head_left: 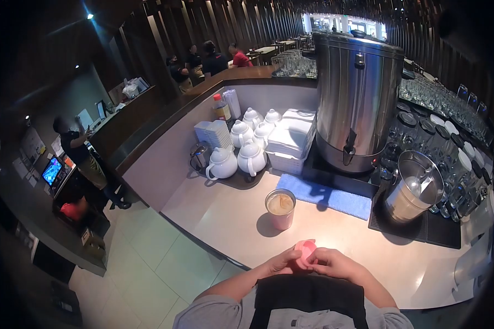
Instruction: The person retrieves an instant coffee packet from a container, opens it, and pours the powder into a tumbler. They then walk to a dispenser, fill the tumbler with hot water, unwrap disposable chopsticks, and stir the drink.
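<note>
Close to my body, over the counter's near edge, a pink lid-like piece is held between both hands. My left hand grips its left side, and the fingers of my right hand pinch its right rim. Its hollow inside faces up; the underside is hidden. Just beyond my hands a pink tumbler stands upright and uncovered on the counter. A light brown, frothy drink fills it nearly to the rim.
A blue towel lies before a large steel urn. White teapots crowd a dark tray at left. A steel pail stands on a black mat, beside many glass jars. Several people are in the background.
</note>
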A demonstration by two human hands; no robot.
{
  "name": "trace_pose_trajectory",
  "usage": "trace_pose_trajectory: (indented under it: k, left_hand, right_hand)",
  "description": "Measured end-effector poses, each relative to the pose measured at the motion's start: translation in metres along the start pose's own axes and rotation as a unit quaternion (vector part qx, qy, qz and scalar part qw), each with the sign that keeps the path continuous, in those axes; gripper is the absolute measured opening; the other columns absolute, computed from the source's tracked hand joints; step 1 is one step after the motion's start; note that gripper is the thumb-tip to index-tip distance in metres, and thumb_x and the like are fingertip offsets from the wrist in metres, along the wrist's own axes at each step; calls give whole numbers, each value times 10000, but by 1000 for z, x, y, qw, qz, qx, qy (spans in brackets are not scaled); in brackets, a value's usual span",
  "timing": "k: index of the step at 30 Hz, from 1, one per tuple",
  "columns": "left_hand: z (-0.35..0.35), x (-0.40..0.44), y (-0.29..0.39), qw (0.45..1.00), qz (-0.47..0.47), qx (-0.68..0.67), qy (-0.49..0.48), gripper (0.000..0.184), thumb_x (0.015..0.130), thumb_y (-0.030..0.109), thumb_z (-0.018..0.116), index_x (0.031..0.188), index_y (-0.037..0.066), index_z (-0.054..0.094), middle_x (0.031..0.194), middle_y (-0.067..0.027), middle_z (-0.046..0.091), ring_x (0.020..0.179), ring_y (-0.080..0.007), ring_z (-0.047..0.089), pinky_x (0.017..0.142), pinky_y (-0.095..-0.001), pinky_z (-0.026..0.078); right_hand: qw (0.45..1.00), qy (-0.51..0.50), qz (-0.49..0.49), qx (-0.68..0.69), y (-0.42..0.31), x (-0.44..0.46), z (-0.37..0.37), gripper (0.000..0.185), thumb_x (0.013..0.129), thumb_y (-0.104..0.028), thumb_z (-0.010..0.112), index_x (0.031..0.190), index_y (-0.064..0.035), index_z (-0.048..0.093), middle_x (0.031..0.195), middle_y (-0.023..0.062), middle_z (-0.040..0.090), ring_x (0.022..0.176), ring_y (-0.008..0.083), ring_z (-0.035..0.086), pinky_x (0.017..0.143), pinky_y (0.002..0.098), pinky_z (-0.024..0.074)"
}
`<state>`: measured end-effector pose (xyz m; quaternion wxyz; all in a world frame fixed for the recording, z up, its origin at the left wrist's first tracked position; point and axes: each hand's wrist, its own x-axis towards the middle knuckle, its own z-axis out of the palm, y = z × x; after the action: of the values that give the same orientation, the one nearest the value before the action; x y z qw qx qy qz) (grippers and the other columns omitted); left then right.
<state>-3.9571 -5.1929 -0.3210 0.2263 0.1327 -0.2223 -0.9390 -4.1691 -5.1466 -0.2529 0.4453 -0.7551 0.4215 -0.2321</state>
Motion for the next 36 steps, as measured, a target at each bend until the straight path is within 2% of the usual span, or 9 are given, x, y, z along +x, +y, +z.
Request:
trace_pose_trajectory:
  k: [4, 6, 8, 12, 15, 23, 26, 33, 36]
  left_hand:
    - [-12, -38, 29, 994, -55, 76, -57, 999, 701, 250, 810, 1509, 97, 244, 1460, -238, 378, 1292, -354, 484, 1097, -451, 407]
    - [-37, -56, 37, 994, -41, 65, -72, 979, 705, 251, 802, 1511, 117, 263, 1492, -270, 322, 1331, -411, 426, 1091, -503, 398]
    - [-46, -76, 47, 997, 38, -1, -69, 963, 720, 318, 798, 1511, 160, 270, 1496, -284, 304, 1346, -459, 380, 1073, -612, 366]
    - [-77, -97, 63, 983, 147, -100, -49, 851, 738, 407, 775, 1458, 185, 379, 1481, -246, 345, 1310, -452, 417, 1000, -642, 408]
    - [-99, -102, 59, 943, 249, -200, 93, 656, 765, 478, 722, 1314, 165, 546, 1402, -156, 454, 1210, -361, 494, 872, -486, 476]
    - [-89, -94, 66, 940, 288, -133, 128, 685, 872, 515, 589, 1370, 67, 445, 1455, -202, 407, 1339, -433, 394, 1021, -555, 445]
    - [-90, -95, 67, 949, 271, -73, 145, 730, 891, 562, 558, 1388, 47, 411, 1448, -201, 416, 1330, -436, 408, 1035, -584, 430]
    - [-101, -97, 63, 955, 255, -44, 142, 606, 972, 475, 503, 1390, 45, 412, 1423, -185, 454, 1293, -391, 469, 1040, -589, 428]
    - [-105, -96, 62, 959, 248, -2, 135, 538, 991, 418, 497, 1377, 49, 432, 1389, -164, 495, 1273, -356, 499, 1049, -558, 434]
  right_hand:
    - [993, 119, 17, 6, 23, 27, -24, 237, 889, -199, 648, 1100, -93, 672, 999, 144, 643, 904, 270, 637, 836, 334, 502]
    - [943, 276, -47, -178, 68, 50, -38, 311, 883, -266, 647, 1162, -128, 662, 1122, 148, 642, 1042, 319, 603, 961, 417, 445]
    - [901, 302, 38, -309, 72, 66, -58, 403, 874, -352, 643, 1227, -159, 634, 1330, 160, 549, 1256, 363, 474, 1081, 542, 306]
    - [873, 256, 154, -386, 112, 85, -65, 571, 888, -509, 566, 1392, -244, 520, 1571, 142, 266, 1463, 382, 164, 1131, 660, 70]
    - [869, 213, 238, -378, 115, 90, -62, 643, 876, -590, 524, 1428, -264, 477, 1592, 120, 235, 1481, 376, 113, 1132, 659, -7]
    - [858, 271, 210, -383, 119, 89, -55, 618, 875, -527, 565, 1398, -204, 505, 1546, 124, 324, 1457, 352, 207, 1143, 644, 19]
    - [848, 370, 93, -368, 144, 89, -51, 562, 840, -443, 644, 1307, -142, 568, 1407, 114, 483, 1384, 327, 346, 1140, 650, 50]
    - [815, 419, -87, -391, 147, 89, -54, 142, 794, -242, 696, 777, -104, 671, 988, 43, 627, 1149, 261, 542, 1133, 641, 134]
    - [810, 423, -112, -390, 146, 88, -54, 136, 795, -222, 688, 760, -96, 653, 941, 42, 626, 1095, 254, 563, 1126, 630, 163]
